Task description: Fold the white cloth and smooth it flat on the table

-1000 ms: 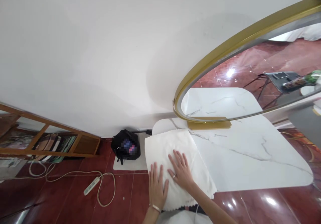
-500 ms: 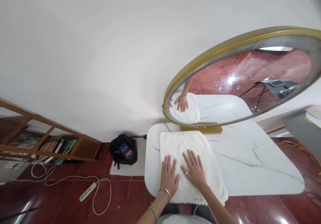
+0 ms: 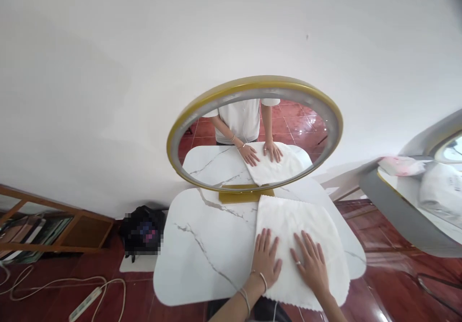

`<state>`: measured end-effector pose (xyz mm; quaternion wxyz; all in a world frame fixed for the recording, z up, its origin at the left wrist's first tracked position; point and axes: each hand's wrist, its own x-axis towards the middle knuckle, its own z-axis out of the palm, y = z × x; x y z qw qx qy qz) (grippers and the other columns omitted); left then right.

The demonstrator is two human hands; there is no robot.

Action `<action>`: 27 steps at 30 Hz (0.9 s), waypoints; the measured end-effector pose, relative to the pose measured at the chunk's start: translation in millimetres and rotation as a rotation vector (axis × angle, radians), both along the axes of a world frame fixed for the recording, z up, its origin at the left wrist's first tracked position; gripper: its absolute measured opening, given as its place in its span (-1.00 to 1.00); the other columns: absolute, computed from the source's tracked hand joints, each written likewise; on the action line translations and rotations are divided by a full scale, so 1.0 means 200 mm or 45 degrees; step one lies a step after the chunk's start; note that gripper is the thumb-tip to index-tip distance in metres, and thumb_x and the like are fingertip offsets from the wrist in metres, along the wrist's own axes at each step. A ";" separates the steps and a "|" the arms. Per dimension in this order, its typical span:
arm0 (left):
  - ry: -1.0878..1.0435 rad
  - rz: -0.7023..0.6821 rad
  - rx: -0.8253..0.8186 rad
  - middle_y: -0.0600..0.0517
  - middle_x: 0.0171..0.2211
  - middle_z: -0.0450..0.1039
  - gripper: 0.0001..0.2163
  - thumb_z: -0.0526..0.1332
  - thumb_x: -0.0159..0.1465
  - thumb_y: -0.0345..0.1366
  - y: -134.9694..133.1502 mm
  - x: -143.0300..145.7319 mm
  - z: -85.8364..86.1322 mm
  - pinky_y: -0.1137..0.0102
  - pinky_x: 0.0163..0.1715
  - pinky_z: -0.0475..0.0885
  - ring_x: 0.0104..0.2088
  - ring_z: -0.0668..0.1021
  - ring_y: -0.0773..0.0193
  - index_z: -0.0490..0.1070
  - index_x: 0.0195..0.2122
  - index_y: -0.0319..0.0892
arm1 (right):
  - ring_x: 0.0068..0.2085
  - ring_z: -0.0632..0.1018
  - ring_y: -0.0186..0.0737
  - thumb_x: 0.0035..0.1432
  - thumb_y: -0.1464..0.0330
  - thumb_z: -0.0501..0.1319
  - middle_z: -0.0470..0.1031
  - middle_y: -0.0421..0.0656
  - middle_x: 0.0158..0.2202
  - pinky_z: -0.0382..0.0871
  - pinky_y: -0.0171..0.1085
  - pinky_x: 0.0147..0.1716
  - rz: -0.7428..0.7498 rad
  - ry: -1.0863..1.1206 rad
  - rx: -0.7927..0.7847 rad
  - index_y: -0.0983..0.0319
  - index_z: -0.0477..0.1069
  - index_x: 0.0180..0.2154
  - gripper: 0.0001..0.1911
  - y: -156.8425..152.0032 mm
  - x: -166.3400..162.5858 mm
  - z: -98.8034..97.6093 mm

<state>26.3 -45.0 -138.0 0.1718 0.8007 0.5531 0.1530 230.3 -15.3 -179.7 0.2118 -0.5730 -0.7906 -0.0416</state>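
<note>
A white cloth (image 3: 288,221) with a scalloped edge lies spread on the right part of the white marble-patterned table (image 3: 187,264). My left hand (image 3: 266,259) rests palm down on its left side, fingers stretched out, with bracelets at the wrist. To the right of it, my right hand (image 3: 311,262) also lies flat on the cloth, fingers spread, a ring on one finger. Neither hand grips anything. Behind the cloth stands an oval mirror (image 3: 252,83) with a gold frame on a gold base (image 3: 245,198), reflecting both hands and the cloth.
At right is another table (image 3: 404,206) with a pink-and-white packet (image 3: 402,165), a white bundle (image 3: 442,187) and a second mirror (image 3: 445,141). A black bag (image 3: 142,230), a power strip (image 3: 84,305) with its cable and a wooden shelf (image 3: 88,230) are at left.
The cloth and both flat hands have moved from the table's left side to its right side. The view has turned, so the mirror now appears further left.
</note>
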 end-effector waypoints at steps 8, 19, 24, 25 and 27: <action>0.033 0.105 0.078 0.04 0.37 -0.38 -0.39 0.03 0.32 -0.15 0.08 0.18 -0.06 0.09 0.28 -0.01 0.35 -0.12 0.05 -0.21 0.34 -0.01 | 0.32 0.02 0.01 0.30 0.07 -0.19 -0.17 -0.10 0.37 -0.05 0.14 0.20 -0.045 -0.048 -0.054 0.08 -0.23 0.33 -0.37 0.14 0.11 0.02; 0.289 0.489 0.268 -0.01 0.32 0.02 -0.45 0.09 0.27 -0.20 -0.27 -0.30 -0.09 0.18 0.19 0.15 0.29 0.14 0.07 0.04 0.29 -0.02 | 0.32 0.00 0.09 0.27 0.21 -0.01 -0.16 -0.03 0.36 -0.03 0.17 0.18 0.321 0.019 -0.033 0.12 -0.28 0.34 -0.30 0.02 -0.49 0.06; 0.103 0.874 0.221 -0.11 0.09 0.35 -0.60 0.10 0.24 -0.19 -0.13 -0.54 -0.05 0.15 0.05 0.32 0.11 0.38 0.06 0.32 0.10 -0.12 | 0.31 0.04 0.06 0.27 0.18 0.00 -0.09 -0.03 0.35 0.00 0.13 0.19 0.399 -0.035 -0.015 0.12 -0.23 0.33 -0.31 -0.01 -0.57 0.05; 0.047 0.982 0.201 -0.15 0.06 0.36 -0.62 0.09 0.23 -0.21 -0.05 -0.58 -0.03 0.10 0.05 0.32 0.09 0.39 0.03 0.34 0.07 -0.17 | 0.31 0.05 0.05 0.28 0.17 0.00 -0.09 -0.04 0.34 0.00 0.11 0.19 0.404 -0.053 -0.018 0.11 -0.21 0.33 -0.32 -0.01 -0.56 0.05; -0.073 1.094 0.108 -0.21 0.03 0.35 -0.60 0.10 0.21 -0.24 0.13 -0.64 0.01 0.07 0.02 0.33 0.05 0.40 0.00 0.31 0.07 -0.24 | 0.31 0.06 0.02 0.28 0.16 -0.01 -0.07 -0.06 0.34 0.00 0.09 0.20 0.413 -0.089 -0.028 0.10 -0.19 0.33 -0.33 0.00 -0.53 0.06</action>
